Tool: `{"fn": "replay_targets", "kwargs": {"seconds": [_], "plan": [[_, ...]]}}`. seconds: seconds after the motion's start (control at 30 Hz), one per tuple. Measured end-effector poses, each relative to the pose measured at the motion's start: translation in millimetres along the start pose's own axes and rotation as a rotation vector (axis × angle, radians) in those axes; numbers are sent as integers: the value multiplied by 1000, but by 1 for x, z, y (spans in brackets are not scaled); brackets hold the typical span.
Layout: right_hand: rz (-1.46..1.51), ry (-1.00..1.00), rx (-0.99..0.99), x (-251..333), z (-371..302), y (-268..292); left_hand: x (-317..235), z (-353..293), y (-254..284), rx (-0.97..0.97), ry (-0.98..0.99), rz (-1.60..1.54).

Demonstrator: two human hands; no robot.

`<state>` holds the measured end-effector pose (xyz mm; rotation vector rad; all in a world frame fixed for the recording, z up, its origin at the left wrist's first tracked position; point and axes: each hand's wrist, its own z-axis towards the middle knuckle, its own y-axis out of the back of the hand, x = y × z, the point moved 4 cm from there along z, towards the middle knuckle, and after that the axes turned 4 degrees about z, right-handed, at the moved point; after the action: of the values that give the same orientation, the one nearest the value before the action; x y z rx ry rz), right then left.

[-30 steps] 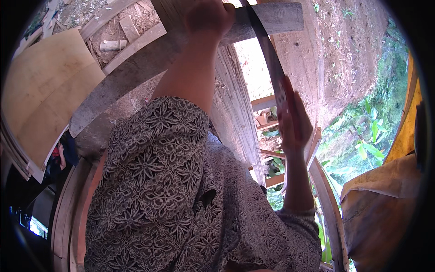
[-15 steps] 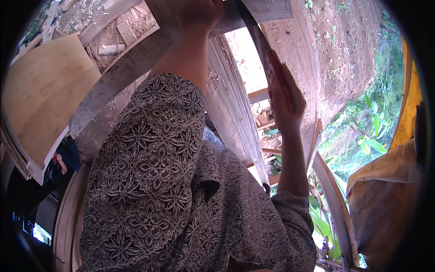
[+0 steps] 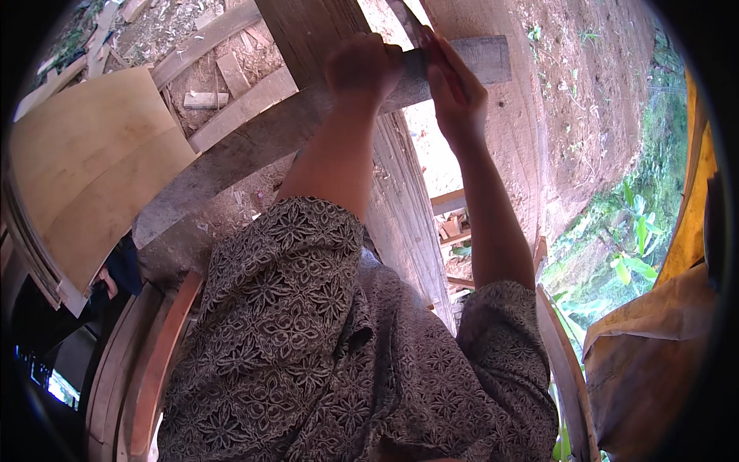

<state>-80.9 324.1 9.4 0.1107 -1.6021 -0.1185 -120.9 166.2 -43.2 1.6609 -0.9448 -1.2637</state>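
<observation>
A handsaw [image 3: 449, 71] with a red handle is gripped in my right hand [image 3: 460, 108]. Its dark blade points up and away, past the top edge of the view. Close beside it, my left hand [image 3: 362, 71] is closed over a long grey plank [image 3: 246, 135] that slants across from lower left to upper right. Its fingertips are hidden from view. A dark patch shows on the plank between my two hands. Beneath the plank, near my left hand, lies a brown beam [image 3: 304, 35].
A weathered timber [image 3: 408, 208] runs toward me below the plank. Plywood sheets [image 3: 92, 162] stand at left, with wood scraps [image 3: 231, 73] behind. Another person's hand [image 3: 108, 283] shows at lower left. A brown tarp [image 3: 647, 339] hangs at right, near plants and bare soil.
My right hand and the saw have moved up and left, close to my left hand. My left hand and the plank now appear lower and further right in view.
</observation>
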Motion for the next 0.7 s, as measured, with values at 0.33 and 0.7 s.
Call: {"fn": "replay_targets", "kwargs": {"seconds": [0.33, 0.7], "plan": [[-92, -127, 58, 73, -182, 71, 16, 4, -11, -122, -16, -4], [-91, 169, 45, 42, -109, 40, 5, -4, -2, -23, -22, 17]]}}
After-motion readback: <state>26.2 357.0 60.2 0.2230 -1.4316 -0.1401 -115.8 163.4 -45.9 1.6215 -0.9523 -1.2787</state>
